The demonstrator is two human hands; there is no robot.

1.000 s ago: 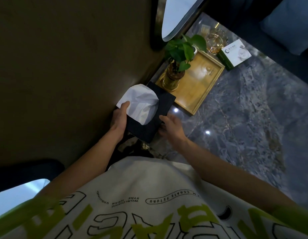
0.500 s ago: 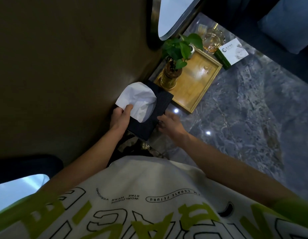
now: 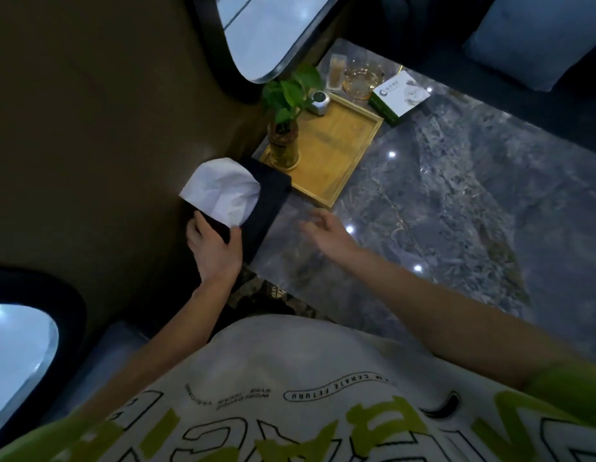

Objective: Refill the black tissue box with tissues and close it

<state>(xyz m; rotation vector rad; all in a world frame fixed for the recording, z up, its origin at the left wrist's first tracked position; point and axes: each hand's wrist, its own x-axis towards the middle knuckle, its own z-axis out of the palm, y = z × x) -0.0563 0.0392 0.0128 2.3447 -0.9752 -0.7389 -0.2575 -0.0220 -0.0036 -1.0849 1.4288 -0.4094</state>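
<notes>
Tissue box (image 3: 268, 201), black, sits left of centre in the frame on the marble table (image 3: 440, 211), its far corner touching the wooden tray (image 3: 333, 151). White tissue (image 3: 221, 191) billows from its top opening. My left hand (image 3: 215, 250) clasps the box's near end, fingers wrapped over the edge. My right hand (image 3: 326, 231) hovers to the right, fingers spread, apart from the box.

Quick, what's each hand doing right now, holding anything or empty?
Left hand: gripping the near end of the black tissue box.
Right hand: open, empty, off the box, above the marble table.
</notes>
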